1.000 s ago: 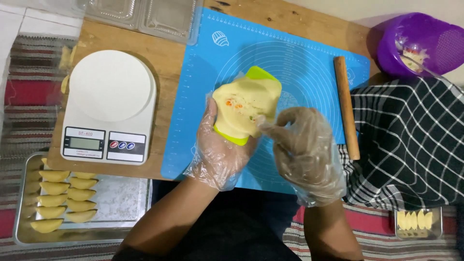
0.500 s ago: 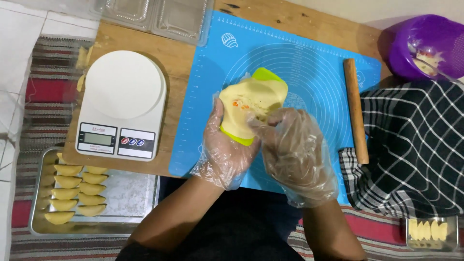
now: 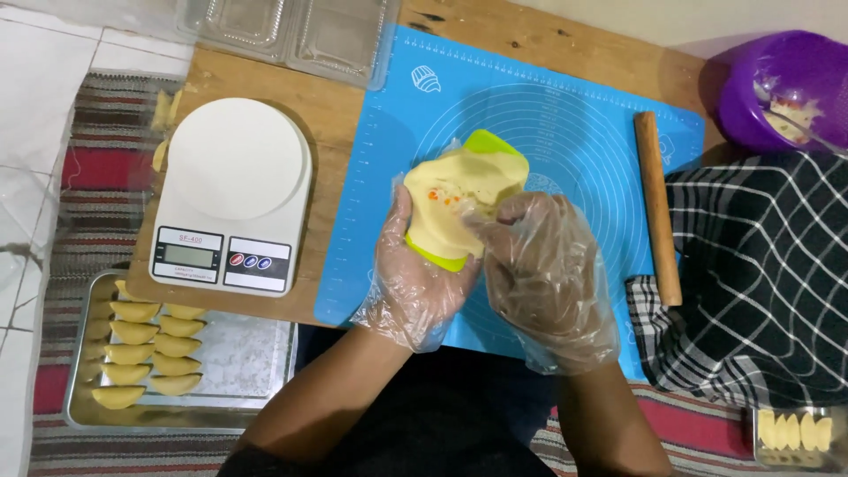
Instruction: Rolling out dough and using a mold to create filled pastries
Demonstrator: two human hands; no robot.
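Above the blue mat (image 3: 565, 124), the left hand (image 3: 415, 274) grasps a green mould (image 3: 481, 146) lined with dough (image 3: 459, 199). The right hand (image 3: 543, 265) seemingly pinches the dough's edge.

The right hand (image 3: 548, 274) is pressing closer over the dough sheet (image 3: 459, 199), covering more of it than a second ago. The dough is sagging deeper into the green mould (image 3: 481, 146), its edge folding inward.

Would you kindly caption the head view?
Gloved left hand cups green mould lined with dough; right hand presses its edge.
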